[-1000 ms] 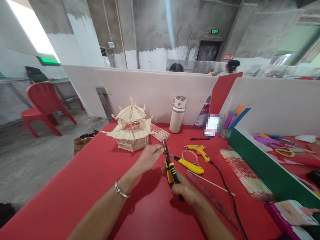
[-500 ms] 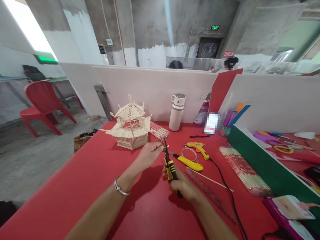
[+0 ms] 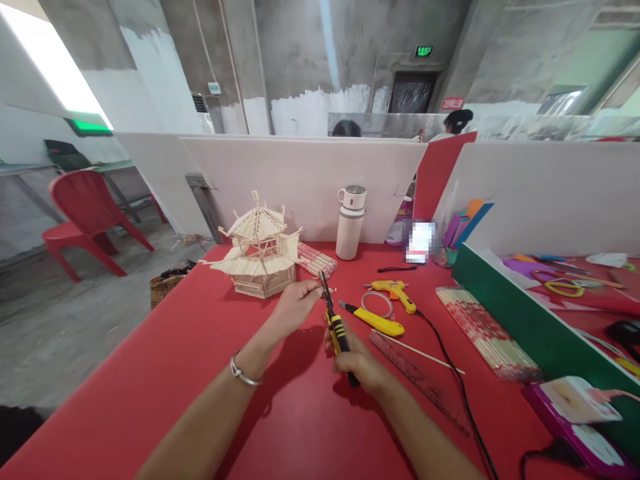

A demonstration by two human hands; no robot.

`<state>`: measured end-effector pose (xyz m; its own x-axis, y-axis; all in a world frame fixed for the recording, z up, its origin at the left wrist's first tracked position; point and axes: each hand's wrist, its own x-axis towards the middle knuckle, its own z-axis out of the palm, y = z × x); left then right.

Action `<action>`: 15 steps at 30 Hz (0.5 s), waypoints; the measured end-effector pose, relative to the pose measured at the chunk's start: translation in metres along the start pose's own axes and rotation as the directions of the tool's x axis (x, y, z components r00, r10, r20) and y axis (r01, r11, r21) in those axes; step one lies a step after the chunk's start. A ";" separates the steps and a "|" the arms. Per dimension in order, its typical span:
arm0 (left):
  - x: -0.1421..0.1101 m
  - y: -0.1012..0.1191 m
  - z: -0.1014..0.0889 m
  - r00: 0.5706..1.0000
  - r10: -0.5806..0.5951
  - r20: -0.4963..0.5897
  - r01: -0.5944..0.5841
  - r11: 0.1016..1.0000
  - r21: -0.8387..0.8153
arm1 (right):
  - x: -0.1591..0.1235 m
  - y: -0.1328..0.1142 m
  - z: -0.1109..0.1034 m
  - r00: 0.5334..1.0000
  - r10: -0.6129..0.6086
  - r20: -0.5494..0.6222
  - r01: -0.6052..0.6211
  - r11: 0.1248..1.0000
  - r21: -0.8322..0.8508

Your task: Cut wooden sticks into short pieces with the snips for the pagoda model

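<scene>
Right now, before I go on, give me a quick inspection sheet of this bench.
Surface: red table, bare in front.
Job's things: right hand grips yellow-black pliers; left hand pinches a thin stick at the pliers' tip.
Clutter: stick pavilion model, utility knife, glue gun, ruler, stick bundle, flask.
Grippers: both hands closed on their items.
Cables: black cord from the glue gun.
Surroundings: white partition, red chair.

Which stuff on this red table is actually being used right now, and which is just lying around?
In use:
left hand pinching a thin stick
right hand gripping the yellow-and-black pliers

Lying about:
stick pavilion model
glue gun
yellow utility knife
ruler
white flask
stick bundle
</scene>
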<state>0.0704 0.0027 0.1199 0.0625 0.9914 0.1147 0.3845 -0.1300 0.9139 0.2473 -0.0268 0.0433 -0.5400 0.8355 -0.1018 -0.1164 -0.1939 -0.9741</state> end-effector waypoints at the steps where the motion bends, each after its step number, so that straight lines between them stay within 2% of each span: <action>1: 0.000 0.000 0.002 1.000 -0.021 -0.001 0.021 0.999 -0.027 | 0.000 0.001 0.000 1.000 -0.001 -0.007 0.001 1.000 0.026; 4: -0.001 -0.003 0.012 0.991 -0.095 -0.095 0.073 0.976 -0.207 | 0.003 0.006 -0.001 0.999 0.010 -0.052 -0.004 0.993 0.114; 6: -0.006 -0.009 0.021 0.967 -0.134 -0.217 0.051 0.934 -0.354 | 0.006 0.008 -0.003 0.996 0.021 -0.081 -0.008 0.987 0.161; 8: -0.015 -0.018 0.033 0.949 -0.165 -0.270 0.024 0.888 -0.459 | 0.007 0.008 -0.004 0.993 0.027 -0.111 -0.006 0.983 0.184; 10: -0.027 -0.029 0.048 0.963 -0.176 -0.204 0.038 0.839 -0.543 | 0.007 0.005 -0.004 0.993 0.001 -0.118 0.016 0.990 0.140; 13: -0.047 -0.040 0.068 0.993 -0.116 0.005 0.089 0.741 -0.665 | 0.004 -0.001 -0.001 0.994 -0.094 -0.061 0.094 0.996 0.004; 15: -0.056 -0.042 0.077 0.991 -0.135 0.021 0.111 0.709 -0.696 | 0.001 -0.004 0.004 0.989 -0.145 -0.017 0.144 0.988 -0.062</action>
<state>0.1219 -0.0482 0.0455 0.0293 0.9994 -0.0177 -0.3616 0.0271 0.9320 0.2435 -0.0271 0.0482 -0.5028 0.8636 0.0372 -0.1410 -0.0394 -0.9892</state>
